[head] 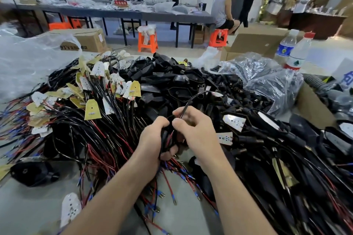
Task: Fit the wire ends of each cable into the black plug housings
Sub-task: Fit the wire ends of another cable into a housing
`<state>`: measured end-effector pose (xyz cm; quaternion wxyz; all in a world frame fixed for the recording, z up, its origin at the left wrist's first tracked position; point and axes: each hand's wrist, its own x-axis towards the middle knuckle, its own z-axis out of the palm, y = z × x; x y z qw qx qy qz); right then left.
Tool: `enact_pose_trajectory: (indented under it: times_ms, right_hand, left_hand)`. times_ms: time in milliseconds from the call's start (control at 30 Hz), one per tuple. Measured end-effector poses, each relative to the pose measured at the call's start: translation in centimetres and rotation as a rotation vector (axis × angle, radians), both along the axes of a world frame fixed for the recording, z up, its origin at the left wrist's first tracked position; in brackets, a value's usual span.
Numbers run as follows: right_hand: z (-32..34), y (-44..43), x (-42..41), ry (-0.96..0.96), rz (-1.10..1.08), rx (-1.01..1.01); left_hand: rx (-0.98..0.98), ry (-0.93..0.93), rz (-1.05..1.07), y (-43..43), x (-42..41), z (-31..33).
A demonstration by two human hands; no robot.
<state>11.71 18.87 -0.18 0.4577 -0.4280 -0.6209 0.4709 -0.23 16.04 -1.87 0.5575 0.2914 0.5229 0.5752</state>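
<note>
Cable [188, 103] in work is a thin black one. The right hand [196, 131] pinches it between thumb and forefinger, and it arches up and away over the heap. The left hand [152, 139] is clamped round a dark piece just beside it, probably a housing. A red wire [171, 134] shows at the gap between the two hands, but the grip hides whether any end is seated. Both hands hover above the near middle of the table [28, 206], knuckles almost touching.

More housings [172, 82] lie piled toward the far edge, and a stray housing [32, 174] sits near the left edge. Tangled cables with small white and yellow boards [92, 109] cover the left half. Loose wire ends [172, 196] with blue sleeves and metal tips spill toward the near edge under the wrists. Two bottles [299, 51] stand at the far right corner.

Risks, as I judge them:
- **Wrong slot:** the ends are being worked inside a closed fist, so one could go into the wrong slot unseen.
- **Half-seated tip:** a tip pushed only part of the way could back out once the cable is let go.
- **Snagging:** the arching cable runs through the tangle, so a tug could snag neighbours and drag boards along, or pull the seated ends free.
</note>
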Motion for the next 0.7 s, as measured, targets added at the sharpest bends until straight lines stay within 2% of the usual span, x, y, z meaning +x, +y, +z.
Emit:
enact_pose_trajectory:
  times_ms: [167,233,333,433,567,600,700]
  right_hand:
    - [0.1,-0.8,0.8,-0.066,0.045,0.047]
    - [-0.2,-0.6,0.9,-0.063,-0.071,0.147]
    - [-0.4,-0.3,1.0,0.043,-0.201,0.209]
    - [-0.5,-0.7,0.8,0.153,-0.112,0.141]
    - [-1.0,-1.0,0.2,-0.082,0.024,0.124]
    - [-0.9,-1.0,0.2,-0.075,0.027,0.111]
    - [-0.4,-0.7,0.7,0.129,-0.014,0.060]
  left_hand:
    - [-0.009,0.031,0.079,0.0,0.4,-0.4]
    - [0.007,-0.015,0.078,0.0,0.4,-0.6]
    - [0.005,-0.052,0.041,0.0,0.0,-0.6]
    - [0.008,-0.005,0.043,-0.4,-0.1,-0.4]
    - [0.022,0.030,0.158,-0.8,0.1,-0.3]
    - [0.025,0.035,0.160,-0.9,0.1,-0.3]
    - [0.066,-0.013,0.119,-0.9,0.1,0.2]
